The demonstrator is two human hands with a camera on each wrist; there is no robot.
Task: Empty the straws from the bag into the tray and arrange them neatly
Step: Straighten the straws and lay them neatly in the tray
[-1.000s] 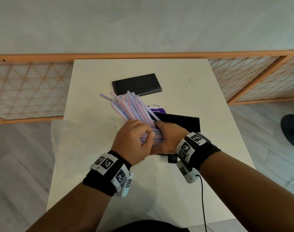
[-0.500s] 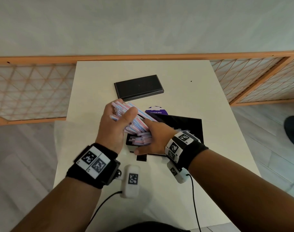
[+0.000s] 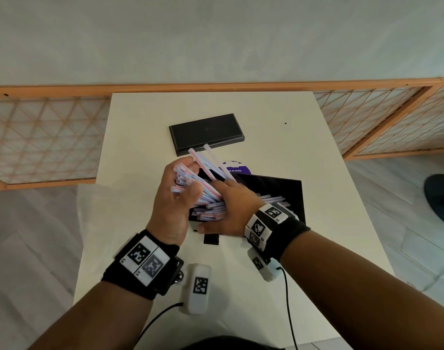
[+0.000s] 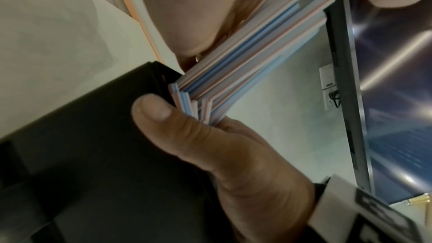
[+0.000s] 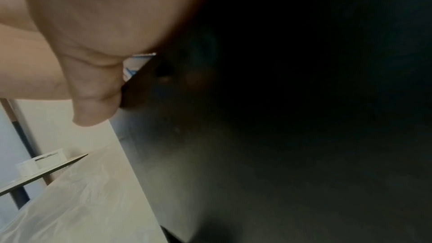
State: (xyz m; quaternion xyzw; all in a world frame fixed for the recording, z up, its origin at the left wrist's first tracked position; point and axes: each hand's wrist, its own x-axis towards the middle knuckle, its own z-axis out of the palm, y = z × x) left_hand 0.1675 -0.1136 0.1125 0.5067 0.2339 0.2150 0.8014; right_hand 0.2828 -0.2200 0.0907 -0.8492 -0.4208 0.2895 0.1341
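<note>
straws [image 3: 203,188] bunched mid-frame in the head view, pink/blue/white striped, grasped by both hands over the black tray [image 3: 279,195]. left hand [image 3: 174,205] has fingers and thumb curled round the bundle's upper-left end; left wrist view shows the thumb [image 4: 158,112] against the straw ends [image 4: 252,51]. right hand [image 3: 231,210] lies over the lower right part of the bundle, fingers mostly straight, thumb stretched toward frame left; whether it clamps the straws or just presses on them, cannot tell. right wrist view is mostly dark, only palm [image 5: 98,16] and a sliver of straw showing. two straws stick out toward the upper frame, tips over the near edge of a second black flat box [image 3: 205,132]. more straws lie loose inside the tray, right of the right hand. purple round label [image 3: 237,169] peeks out just behind the tray. small black block [image 3: 211,239] sits on the worktop [image 3: 140,147] below the tray. clear plastic sheet [image 3: 89,223] hangs at the worktop's left edge, low contrast.
</note>
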